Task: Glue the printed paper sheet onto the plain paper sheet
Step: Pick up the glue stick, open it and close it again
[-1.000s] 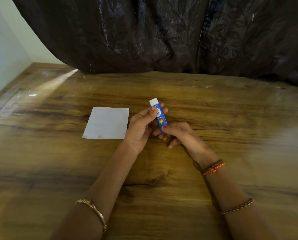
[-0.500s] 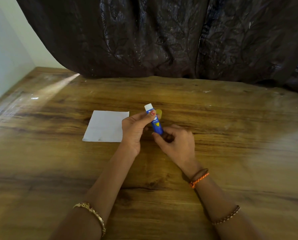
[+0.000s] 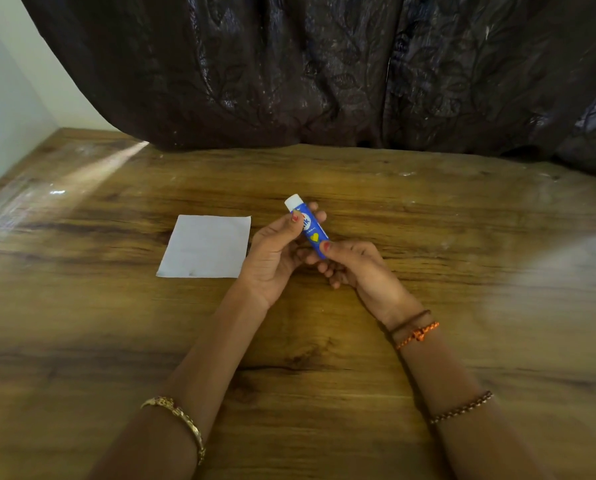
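Both hands grip the glue stick (image 3: 308,227): left hand (image 3: 274,252) pinches upper barrel, right hand (image 3: 357,266) holds base. Paper sheet (image 3: 204,246) flat, just left of the stick.

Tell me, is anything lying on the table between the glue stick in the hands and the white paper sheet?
Nothing visible does. The glue stick is held by both hands just right of the paper sheet, with only bare table and the left hand between them.
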